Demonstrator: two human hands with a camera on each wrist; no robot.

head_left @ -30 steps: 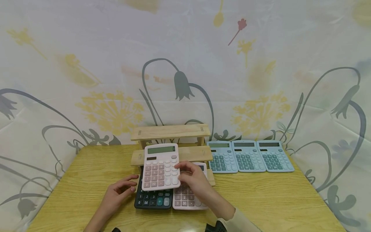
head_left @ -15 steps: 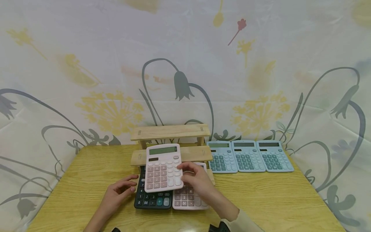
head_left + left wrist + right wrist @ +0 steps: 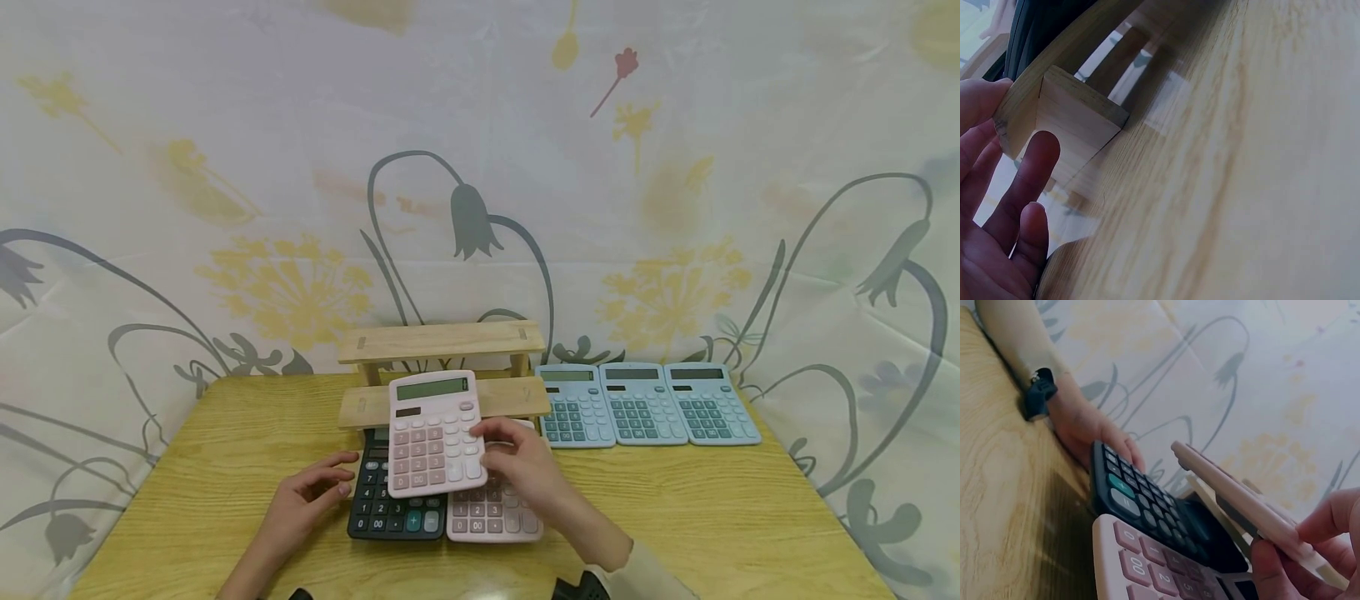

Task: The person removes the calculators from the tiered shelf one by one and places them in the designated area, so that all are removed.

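My right hand [image 3: 528,467] pinches a pink calculator [image 3: 422,429] by its right edge, thumb and fingers on opposite faces. The right wrist view shows that calculator [image 3: 1241,497] edge-on, raised above the ones below. In the head view it overlaps a black calculator [image 3: 378,510] and a second pink calculator [image 3: 491,527], which lean side by side on the front of a wooden tiered stand [image 3: 442,340]. My left hand [image 3: 303,500], fingers loosely bent, is beside the black calculator's left edge. In the left wrist view its fingertips are right at the stand's wooden end [image 3: 1072,125].
Several tiers make up the stand, with the middle shelf [image 3: 502,397] behind the held calculator. Right of it, three blue calculators [image 3: 645,417] lie in a row on the wooden table [image 3: 675,517]. A flower-patterned cloth [image 3: 480,125] hangs behind.
My right hand has moved a little to the right, carrying the pink calculator with it, so more of the black calculator shows. The left hand has stayed in place.
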